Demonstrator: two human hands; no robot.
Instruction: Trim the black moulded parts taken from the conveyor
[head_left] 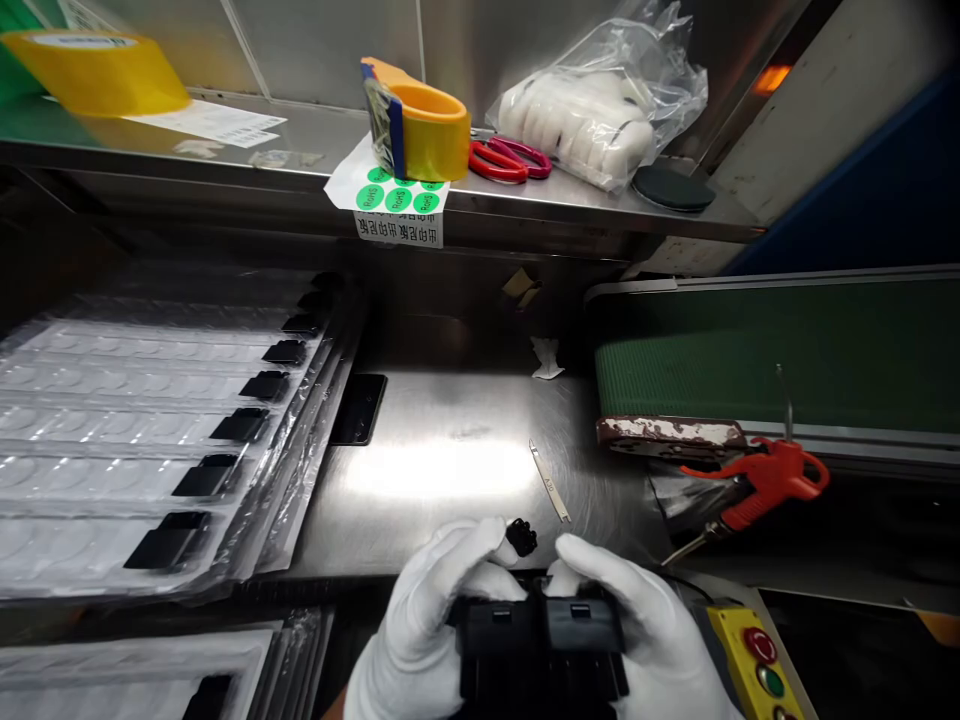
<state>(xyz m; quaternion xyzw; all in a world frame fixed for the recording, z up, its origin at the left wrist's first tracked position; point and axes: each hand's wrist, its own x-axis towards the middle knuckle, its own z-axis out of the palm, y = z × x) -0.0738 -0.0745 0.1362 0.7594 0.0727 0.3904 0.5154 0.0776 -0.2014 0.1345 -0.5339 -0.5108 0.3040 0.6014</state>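
Both hands wear white gloves, low in the head view. My left hand [424, 620] curls round the left one of two black plastic parts [496, 640] held side by side. Round the other black plastic part [583, 630] my right hand [656, 625] is closed. Whether the two parts are joined cannot be seen. By the left fingertips is a small knobbly black piece [521, 537]; whether the fingers touch it is unclear. Beyond it, a thin pale strip [550, 482] marked with letters lies on the metal bench [450, 540].
Clear trays [97, 430] with several black parts stand stacked at left, beside a dark phone-like slab [360, 410]. A red air gun [772, 482] hangs below the green conveyor [780, 350]. A tape dispenser [431, 125] and scissors [510, 158] occupy the shelf. A button box [750, 660] is lower right.
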